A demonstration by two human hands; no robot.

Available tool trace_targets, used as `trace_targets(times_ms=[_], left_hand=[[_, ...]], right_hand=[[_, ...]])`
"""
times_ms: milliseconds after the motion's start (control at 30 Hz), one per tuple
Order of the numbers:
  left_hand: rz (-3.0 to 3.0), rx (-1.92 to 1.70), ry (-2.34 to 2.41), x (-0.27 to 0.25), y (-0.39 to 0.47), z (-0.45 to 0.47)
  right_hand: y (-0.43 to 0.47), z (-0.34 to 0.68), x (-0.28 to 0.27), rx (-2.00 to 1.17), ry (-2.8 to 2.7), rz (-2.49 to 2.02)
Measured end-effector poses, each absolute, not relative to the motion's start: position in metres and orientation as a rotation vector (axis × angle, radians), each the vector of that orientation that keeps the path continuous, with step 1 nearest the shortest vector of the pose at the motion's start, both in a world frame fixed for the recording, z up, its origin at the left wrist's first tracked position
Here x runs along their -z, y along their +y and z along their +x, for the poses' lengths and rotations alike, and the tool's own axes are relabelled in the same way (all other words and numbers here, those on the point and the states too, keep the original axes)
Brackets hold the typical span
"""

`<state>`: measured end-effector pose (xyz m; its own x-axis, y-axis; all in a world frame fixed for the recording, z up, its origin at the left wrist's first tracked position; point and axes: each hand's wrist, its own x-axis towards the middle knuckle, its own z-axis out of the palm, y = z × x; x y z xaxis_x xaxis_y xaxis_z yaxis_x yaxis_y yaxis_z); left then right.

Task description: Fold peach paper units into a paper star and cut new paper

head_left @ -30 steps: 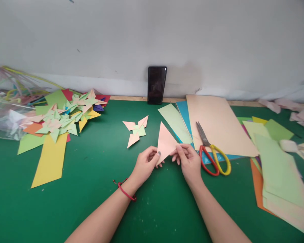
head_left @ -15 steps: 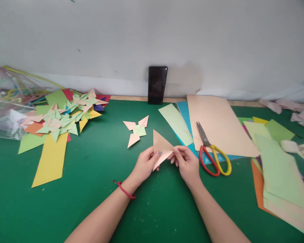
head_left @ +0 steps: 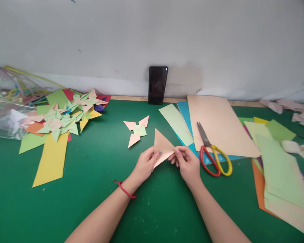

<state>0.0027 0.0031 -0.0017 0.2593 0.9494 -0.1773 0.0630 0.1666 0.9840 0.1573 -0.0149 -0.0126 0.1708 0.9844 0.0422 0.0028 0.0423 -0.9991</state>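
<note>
Between my two hands is a peach paper triangle (head_left: 162, 143), folded and raised a little above the green table. My left hand (head_left: 146, 163) pinches its left side, thumb on top and fingers behind. At the right corner, my right hand (head_left: 186, 164) grips the paper between thumb and forefinger, its other fingers curled. Just beyond lies a folded paper piece (head_left: 140, 130) with a pale green square middle and three peach points. Scissors (head_left: 209, 148) with one red and one yellow handle rest to the right of my right hand, partly on a peach sheet (head_left: 218, 125).
A black phone (head_left: 157, 85) leans against the wall at the back. On the left, folded paper stars (head_left: 63, 119) are heaped beside a clear plastic bag (head_left: 5, 118) and a yellow strip (head_left: 52, 162). Loose green sheets (head_left: 281, 172) spread over the right side.
The peach triangle has turned slightly, and its lower tip has slipped out of sight behind my left hand. Both hands keep their hold in nearly the same place.
</note>
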Motion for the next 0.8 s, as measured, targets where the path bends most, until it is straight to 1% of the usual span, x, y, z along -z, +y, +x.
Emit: trace_targets(times_ms=[433,700,800], left_hand=[[1.106,-0.860,1.017,-0.001,0.005,0.002],[1.189,-0.615,0.983,-0.006,0.011,-0.012],[1.214,-0.584,0.983,-0.009,0.010,-0.013]], right_hand=[[-0.017,0.158,0.013,-1.060,-1.108,-1.272],[-0.015,0.164,0.009,-1.090,-1.167,-1.315],[-0.015,0.164,0.012,-1.062,-1.184,-1.381]])
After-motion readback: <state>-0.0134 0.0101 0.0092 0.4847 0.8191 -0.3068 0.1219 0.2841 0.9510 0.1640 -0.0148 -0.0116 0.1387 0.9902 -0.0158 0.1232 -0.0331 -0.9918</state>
